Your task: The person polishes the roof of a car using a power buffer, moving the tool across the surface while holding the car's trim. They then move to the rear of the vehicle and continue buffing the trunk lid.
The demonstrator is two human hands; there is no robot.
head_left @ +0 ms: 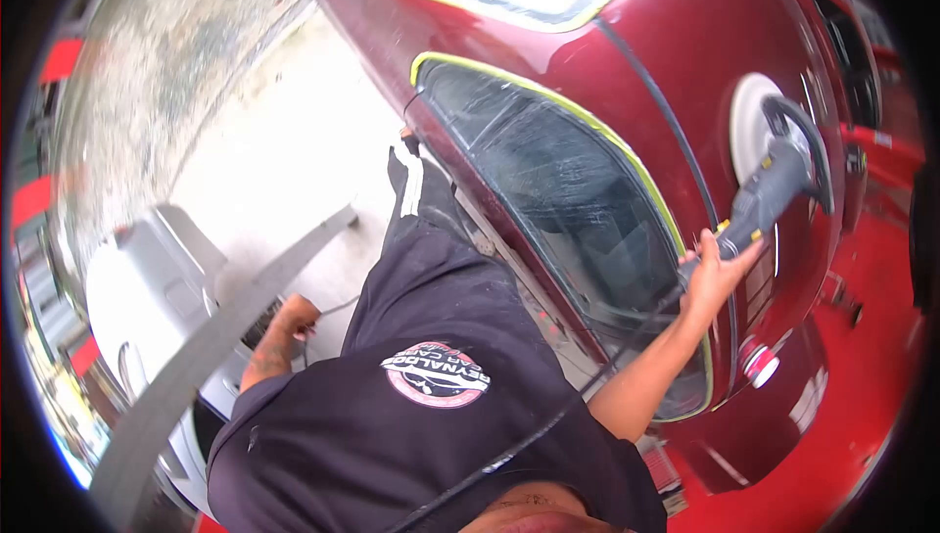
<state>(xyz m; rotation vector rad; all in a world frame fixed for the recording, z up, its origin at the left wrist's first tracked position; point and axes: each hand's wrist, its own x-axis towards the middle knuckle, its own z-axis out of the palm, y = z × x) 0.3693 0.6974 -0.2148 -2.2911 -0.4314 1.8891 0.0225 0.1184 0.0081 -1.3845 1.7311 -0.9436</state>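
Observation:
My right hand (720,264) is wrapped around the rear handle of a dark grey electric polisher (769,188). The polisher's round white pad (752,127) rests against the maroon panel of a car (676,58). From the handle a black cord (558,418) runs over my shoulder. On the other side, my left hand (297,316) hangs low with its fingers curled around a thin dark cord (338,307). Yellow-green masking tape (627,153) edges the car's side windows (568,181), which carry whitish smears.
A silver-white vehicle (147,278) stands on my left, with a grey strap-like band (225,313) crossing in front of it. Pale concrete (264,122) lies ahead, and a glossy red floor (852,376) extends on the right. A red tail light (759,362) sticks out from the car.

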